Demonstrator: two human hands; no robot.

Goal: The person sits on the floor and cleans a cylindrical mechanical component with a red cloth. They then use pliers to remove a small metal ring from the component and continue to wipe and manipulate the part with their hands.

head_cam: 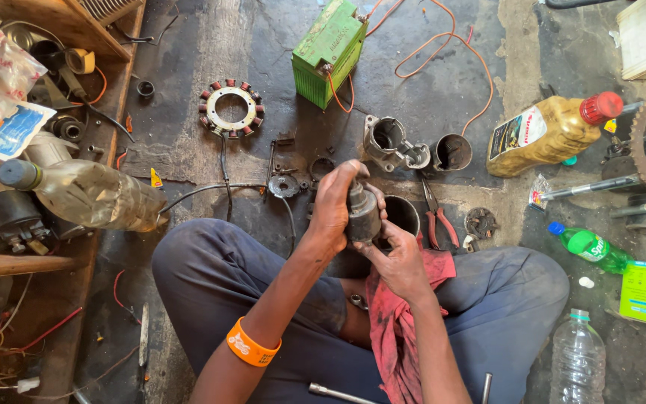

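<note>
Knees spread wide, the person sits cross-legged on the dark floor [443,97], a red rag [394,329] draped between the thighs and an orange wristband [251,346] on the left forearm. Right at the centre of the scene, over the lap, both hands meet on a small grey motor part [363,212]: the left hand [336,203] is wrapped over its top and left side, fingers curled tight around it, while the right hand [400,263] comes up from below, fingertips pressed on its lower edge, so the piece is clamped between the two. Just behind it, a dark round cup-shaped housing [401,215] sits on the floor, with red-handled pliers [438,217] lying just to the right. Out on the left, a grimy plastic bottle [87,193] lies on its side; on the right, a green bottle [591,248] and a clear bottle [579,357] near the knee. A little farther, a metal casing [388,142] and a short dark cylinder [453,152] stand side by side. Farther left, a ring-shaped stator coil [231,108]. Far right, a yellow oil bottle with a red cap [551,133], lying tilted. Farthest back, a green battery [329,49] trailing orange wires [457,52].
</note>
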